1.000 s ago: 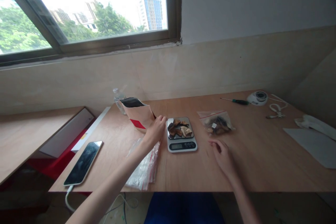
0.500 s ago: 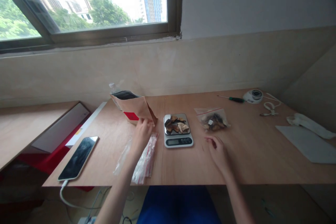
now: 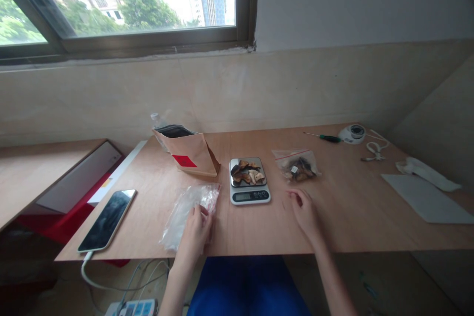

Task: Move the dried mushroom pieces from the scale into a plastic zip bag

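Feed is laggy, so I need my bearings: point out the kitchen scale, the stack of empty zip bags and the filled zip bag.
kitchen scale (image 3: 249, 196): head view, on its display strip.
stack of empty zip bags (image 3: 184, 210): head view, on clear plastic left of the left hand.
filled zip bag (image 3: 298, 168): head view, on the dark contents.

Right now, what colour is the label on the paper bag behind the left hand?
Red, on the brown paper bag; clearest in the head view.
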`<state>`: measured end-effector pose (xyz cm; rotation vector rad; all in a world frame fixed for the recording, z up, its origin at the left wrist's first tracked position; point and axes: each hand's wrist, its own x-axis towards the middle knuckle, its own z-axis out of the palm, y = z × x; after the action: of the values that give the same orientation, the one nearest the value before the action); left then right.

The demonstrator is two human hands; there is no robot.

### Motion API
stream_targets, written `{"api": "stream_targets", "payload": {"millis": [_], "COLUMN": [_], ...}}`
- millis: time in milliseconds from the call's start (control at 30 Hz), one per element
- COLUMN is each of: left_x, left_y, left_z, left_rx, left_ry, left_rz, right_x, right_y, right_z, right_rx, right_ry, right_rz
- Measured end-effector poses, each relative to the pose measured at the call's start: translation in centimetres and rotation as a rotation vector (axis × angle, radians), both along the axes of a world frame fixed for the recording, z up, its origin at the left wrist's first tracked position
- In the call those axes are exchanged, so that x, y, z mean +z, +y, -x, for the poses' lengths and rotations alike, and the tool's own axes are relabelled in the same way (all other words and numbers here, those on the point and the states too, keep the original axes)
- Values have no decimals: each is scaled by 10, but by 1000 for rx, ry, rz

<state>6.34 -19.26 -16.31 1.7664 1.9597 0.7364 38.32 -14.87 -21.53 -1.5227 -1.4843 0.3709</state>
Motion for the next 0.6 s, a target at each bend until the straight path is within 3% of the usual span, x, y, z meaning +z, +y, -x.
{"api": "stream_targets", "payload": {"millis": [233,333,433,600], "left_x": [0,10,40,118], "left_y": [0,7,25,67], "left_z": [4,2,4,14], "left_rx": [-5,-5,54,169], "left_ry": [-69,-91,-79,4], "left_rz": [3,-102,-312,-717], "right_x": [-1,0,1,1], "right_y": [0,0,0,0], "right_z": [0,1,1,1], "right_rx": [2,0,-6,-8], "right_ry": [-8,-6,-8,11], "right_rz": [-1,-1,-10,4]}}
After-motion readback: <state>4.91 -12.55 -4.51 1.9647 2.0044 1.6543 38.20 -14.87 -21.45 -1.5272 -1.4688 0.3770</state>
